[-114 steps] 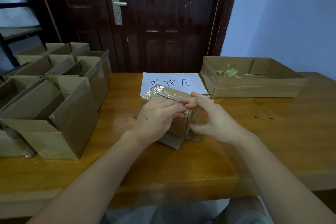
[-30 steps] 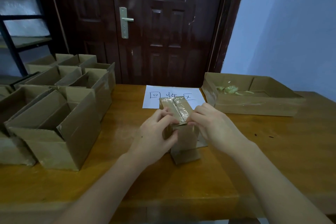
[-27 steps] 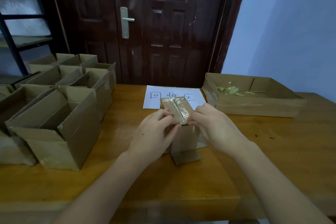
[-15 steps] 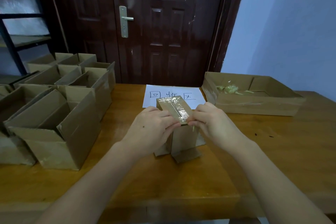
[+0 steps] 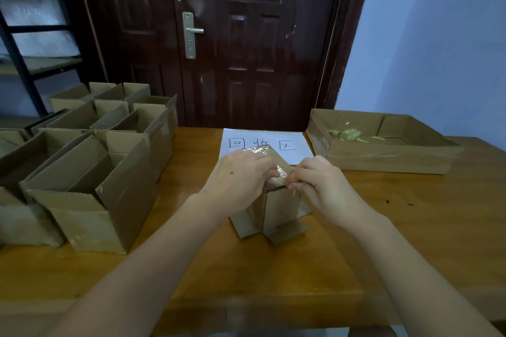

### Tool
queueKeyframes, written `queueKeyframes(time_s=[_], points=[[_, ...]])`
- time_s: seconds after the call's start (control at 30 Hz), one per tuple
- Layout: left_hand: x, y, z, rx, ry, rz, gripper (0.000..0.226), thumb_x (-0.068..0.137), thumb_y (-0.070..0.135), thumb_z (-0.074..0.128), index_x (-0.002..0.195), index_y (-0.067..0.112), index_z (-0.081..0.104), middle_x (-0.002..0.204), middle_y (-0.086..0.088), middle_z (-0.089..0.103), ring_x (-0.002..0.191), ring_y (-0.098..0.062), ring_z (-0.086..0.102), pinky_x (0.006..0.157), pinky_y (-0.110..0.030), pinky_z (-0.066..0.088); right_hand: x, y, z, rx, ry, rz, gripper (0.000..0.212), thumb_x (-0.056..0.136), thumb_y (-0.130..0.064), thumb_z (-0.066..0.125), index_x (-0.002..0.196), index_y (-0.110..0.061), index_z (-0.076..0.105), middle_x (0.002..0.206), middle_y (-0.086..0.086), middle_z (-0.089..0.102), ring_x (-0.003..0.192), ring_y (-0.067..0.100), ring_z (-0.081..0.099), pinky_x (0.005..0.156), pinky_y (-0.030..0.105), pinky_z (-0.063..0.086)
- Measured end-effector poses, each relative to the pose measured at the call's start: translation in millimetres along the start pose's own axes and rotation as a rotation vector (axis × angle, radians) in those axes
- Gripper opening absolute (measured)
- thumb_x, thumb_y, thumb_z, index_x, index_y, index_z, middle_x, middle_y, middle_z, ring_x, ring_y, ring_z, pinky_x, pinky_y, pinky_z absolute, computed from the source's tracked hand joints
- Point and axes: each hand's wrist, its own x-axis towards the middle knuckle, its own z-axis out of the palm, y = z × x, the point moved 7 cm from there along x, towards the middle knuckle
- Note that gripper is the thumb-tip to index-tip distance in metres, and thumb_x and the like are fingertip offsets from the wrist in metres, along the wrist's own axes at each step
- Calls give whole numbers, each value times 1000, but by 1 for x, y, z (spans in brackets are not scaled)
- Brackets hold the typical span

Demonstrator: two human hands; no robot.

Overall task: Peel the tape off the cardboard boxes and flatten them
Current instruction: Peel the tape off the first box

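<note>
Small cardboard box point(image 5: 276, 204) w/ both hands on it: plain brown, its top covered in glossy clear tape point(image 5: 264, 152) w/ a pale sheen. Open boxes point(image 5: 90, 172) at left: same brown, tape patches shiny. Shallow cardboard tray point(image 5: 388, 156): brown; wad of peeled tape point(image 5: 346, 134) in it yellowish-green. Paper sheet point(image 5: 295, 139): white w/ black handwritten characters. Table point(image 5: 410, 227): orange-brown wood. Door point(image 5: 246, 35): v. dark reddish-brown, glossy, panelled; handle point(image 5: 190, 34) silver. Wall point(image 5: 438, 49): pale blue. Shelf frame point(image 5: 16, 46): black.

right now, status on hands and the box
Left hand and right hand pinching clear tape on small brown cardboard box. Box upright, still taped. Nothing in the way.
</note>
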Motion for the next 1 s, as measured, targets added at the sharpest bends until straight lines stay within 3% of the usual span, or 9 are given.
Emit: queueKeyframes(time_s=[0.07, 0.23, 0.37, 0.53, 0.7, 0.87, 1.0], points=[[-3, -3, 2, -42, -21, -6, 46, 102, 49, 36, 87, 21, 70, 78, 9, 64, 72, -14, 57, 58, -29, 43, -1, 1, -1, 11, 5, 7, 7, 90, -13, 73, 91, -16, 78, 88, -3, 68, 87, 23, 57, 73, 32, 49], [-9, -18, 1, -287, -193, -6, 51, 93, 64, 51, 116, 25, 76, 112, 17, 70, 108, -2, 57, 88, -12, 41, -2, 3, -1, 44, 42, 25, 10, 90, -18, 69, 92, -14, 78, 89, -4, 69, 89, 22, 60, 74, 33, 52], [-9, -25, 3, -370, -313, -77, 51, 84, 64, 62, 119, 30, 77, 120, 28, 61, 120, 3, 52, 96, -18, 43, -5, 3, -1, 58, 65, 40, 16, 93, -23, 63, 93, -16, 78, 89, -7, 68, 91, 17, 58, 77, 30, 50], [-5, -20, 4, -327, -326, -28, 16, 99, 39, 67, 109, 34, 78, 109, 21, 70, 110, -1, 56, 92, -21, 43, -10, 6, -1, 62, 95, 50, 16, 95, -25, 65, 99, -18, 79, 94, -9, 71, 94, 15, 59, 82, 22, 47], [-6, -13, 6, -226, -179, -42, 21, 105, 36, 56, 101, 24, 73, 92, 13, 69, 91, -10, 58, 80, -37, 52, -21, 8, 1, 70, 44, 93, 29, 100, -35, 55, 119, -26, 74, 114, -18, 69, 111, 7, 54, 92, 19, 44], [-5, -8, 10, -152, -82, -66, 34, 105, 43, 45, 98, 21, 70, 85, 11, 66, 82, -10, 54, 72, -34, 51, -26, 8, 6, 73, -28, 130, 42, 97, -47, 52, 129, -26, 69, 124, -18, 64, 117, 6, 46, 97, 17, 39], [-5, -9, 12, -126, -76, -76, 42, 105, 48, 37, 98, 22, 69, 84, 10, 65, 81, -10, 56, 69, -34, 51, -24, 7, 6, -7, -1, 70, 41, 88, -13, 76, 128, -22, 70, 124, -12, 67, 112, 9, 49, 95, 17, 40]])
